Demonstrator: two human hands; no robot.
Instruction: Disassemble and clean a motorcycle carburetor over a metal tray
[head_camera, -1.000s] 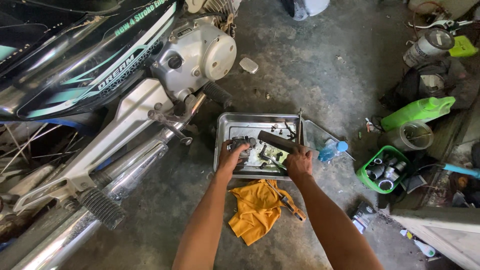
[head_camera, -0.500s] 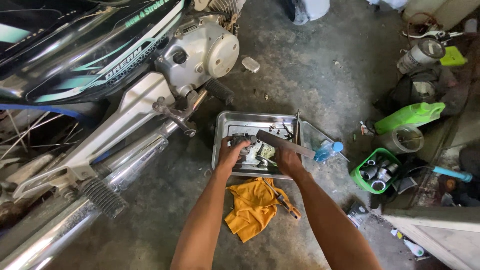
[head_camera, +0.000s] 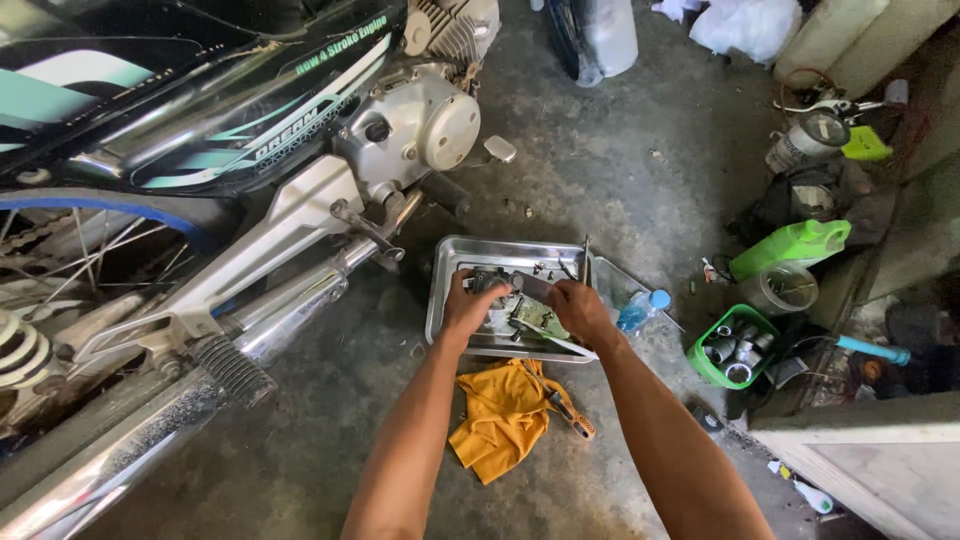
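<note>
Head view: both hands (head_camera: 520, 305) grip metal parts (head_camera: 535, 315) inside the tray (head_camera: 450, 262).

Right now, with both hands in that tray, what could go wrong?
The metal tray holds loose small parts; the left hand and right hand could knock some onto the cluttered floor. The screwdriver on the yellow rag lies close under the right forearm and might get kicked.
</note>
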